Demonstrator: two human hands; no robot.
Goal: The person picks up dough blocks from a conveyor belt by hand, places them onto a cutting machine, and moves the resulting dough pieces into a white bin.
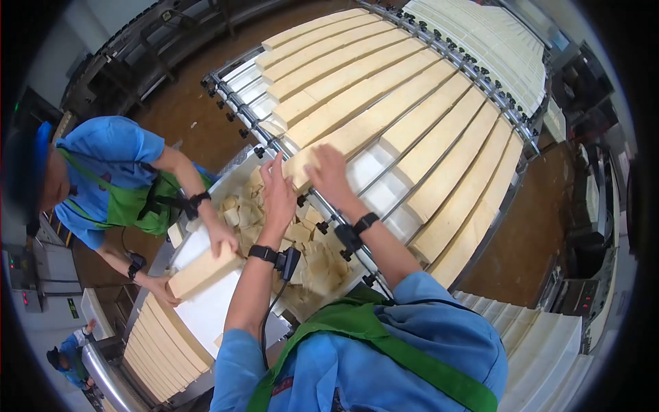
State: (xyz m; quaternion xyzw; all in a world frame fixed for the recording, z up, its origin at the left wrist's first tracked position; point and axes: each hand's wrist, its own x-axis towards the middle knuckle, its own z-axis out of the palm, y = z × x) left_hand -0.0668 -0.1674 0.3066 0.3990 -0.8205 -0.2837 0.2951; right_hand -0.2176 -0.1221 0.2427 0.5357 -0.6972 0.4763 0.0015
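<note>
Long pale blocks [364, 89] lie in rows between metal rails on the large rack. At the rack's near edge, my left hand [278, 196] is against the end of one pale block [297, 169], its fingers partly bent around it. My right hand [331, 175], slightly blurred, grips the same block from the other side. Below my hands, a bin holds many broken pale pieces [309, 264]. White tray surface [374, 172] shows beside the block's row.
At the left, a co-worker [113, 172] in blue and green holds another pale block [202, 275] over a white board [226, 295]. More blocks [165, 350] stand in rows at lower left. A distant person [68, 357] is beyond. Black knobs line the rack's metal edge.
</note>
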